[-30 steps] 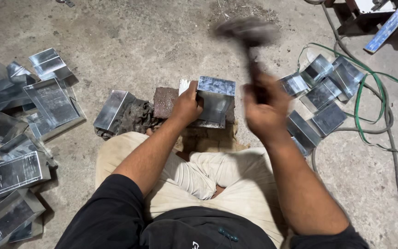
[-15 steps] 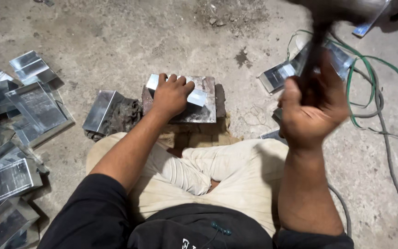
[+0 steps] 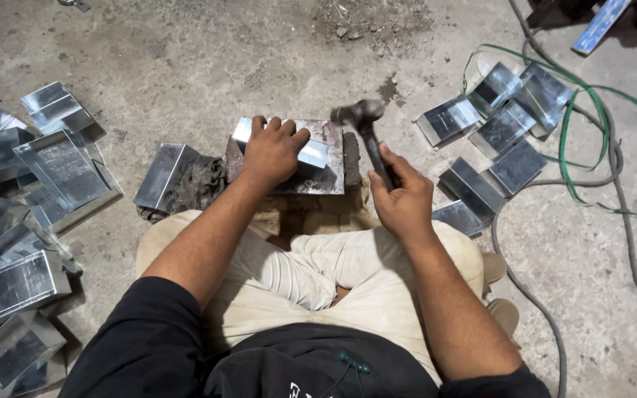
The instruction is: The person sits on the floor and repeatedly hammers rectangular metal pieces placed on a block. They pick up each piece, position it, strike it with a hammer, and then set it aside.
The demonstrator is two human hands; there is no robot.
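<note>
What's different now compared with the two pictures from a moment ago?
The right hand has swung the hammer down: half a second ago it was raised high at the top of the view, and now its head sits low at the right edge of the metal sheet on the block. The left hand stays pressed flat on that sheet. The piles of bent metal pieces on both sides look unmoved.

Bare concrete floor (image 3: 186, 51), stained and gritty. Heaped folded sheet-metal pieces (image 3: 31, 221) lie well left of the left hand (image 3: 273, 151); a smaller cluster (image 3: 495, 140) lies right of the right hand (image 3: 405, 197). Green wire (image 3: 591, 147) and grey cable (image 3: 554, 324) loop beside that cluster.
</note>
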